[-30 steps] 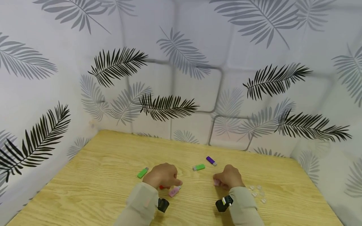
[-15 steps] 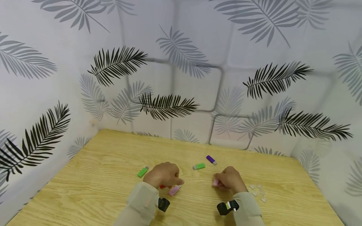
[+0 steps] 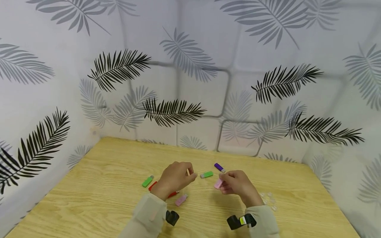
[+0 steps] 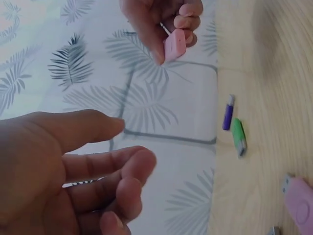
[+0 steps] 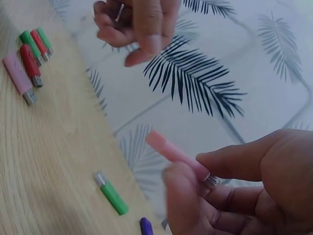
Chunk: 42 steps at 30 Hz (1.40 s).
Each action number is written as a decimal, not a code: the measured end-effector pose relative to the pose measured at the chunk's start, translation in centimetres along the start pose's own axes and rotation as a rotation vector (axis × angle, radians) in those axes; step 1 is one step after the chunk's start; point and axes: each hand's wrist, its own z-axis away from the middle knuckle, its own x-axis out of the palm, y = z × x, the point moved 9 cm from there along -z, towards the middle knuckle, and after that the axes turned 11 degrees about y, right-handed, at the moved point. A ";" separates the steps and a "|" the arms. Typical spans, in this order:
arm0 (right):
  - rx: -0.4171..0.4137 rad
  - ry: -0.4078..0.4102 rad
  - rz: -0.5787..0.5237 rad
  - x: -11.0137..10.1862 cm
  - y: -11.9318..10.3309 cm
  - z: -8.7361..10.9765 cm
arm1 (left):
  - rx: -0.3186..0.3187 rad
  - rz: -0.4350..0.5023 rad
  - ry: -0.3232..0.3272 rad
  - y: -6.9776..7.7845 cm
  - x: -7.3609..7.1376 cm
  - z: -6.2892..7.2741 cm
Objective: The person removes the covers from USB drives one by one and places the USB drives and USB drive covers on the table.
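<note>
My right hand (image 3: pixel 238 181) pinches a pink USB stick (image 5: pixel 171 154) between thumb and fingers, raised above the table. Its metal plug end points back toward the palm in the right wrist view. My left hand (image 4: pixel 83 171) hovers over the left part of the table, thumb and forefinger apart, fingers loosely bent around nothing. Below it lie a second pink USB stick (image 3: pixel 181 200) and a red one (image 5: pixel 32 63), the latter partly covered by the hand in the head view. Another red stick (image 3: pixel 152 185) lies near a green one (image 3: pixel 147 181), with a further green stick (image 5: pixel 28 41) beside them.
Between and beyond the hands lie a green USB stick (image 3: pixel 206 174) and a purple one (image 3: pixel 219 167). Several small clear pieces (image 3: pixel 269 200) sit right of the right forearm. The wood-grain table (image 3: pixel 119 158) ends at a leaf-patterned wall covering (image 3: pixel 202 132).
My right hand has lifted the pink USB stick and moved it up and slightly left. My left hand has risen off the sticks, uncovering the red ones.
</note>
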 end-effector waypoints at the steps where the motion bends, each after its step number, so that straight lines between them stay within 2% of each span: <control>1: -0.009 0.012 0.009 0.0 -0.3 0.2 | 0.011 0.024 0.014 0.3 -0.2 0.0; 4: -0.017 0.022 0.002 0.1 -1.0 0.6 | 0.040 0.082 0.028 1.5 -0.6 0.0; 8: -0.015 -0.072 -0.096 1.1 -1.9 1.4 | 0.068 0.123 0.013 3.1 -1.1 0.4; 12: -0.026 -0.174 -0.159 1.9 -2.9 2.7 | 0.084 0.115 0.003 4.2 -1.5 0.7; 17: -0.047 -0.217 -0.190 1.9 -4.2 3.8 | 0.105 0.085 0.001 5.2 -2.2 1.0; 25: -0.105 -0.211 -0.173 1.6 -6.1 5.4 | 0.155 0.074 -0.011 6.8 -2.8 1.8; 33: -0.170 -0.176 -0.101 1.1 -7.3 6.5 | 0.175 0.162 -0.011 7.7 -3.3 2.1; 37: -0.241 -0.222 -0.053 0.8 -8.1 7.1 | 0.197 0.215 -0.001 8.1 -4.0 2.0; 42: -0.315 -0.291 -0.046 0.9 -9.1 7.8 | 0.242 0.274 0.030 8.7 -5.0 2.0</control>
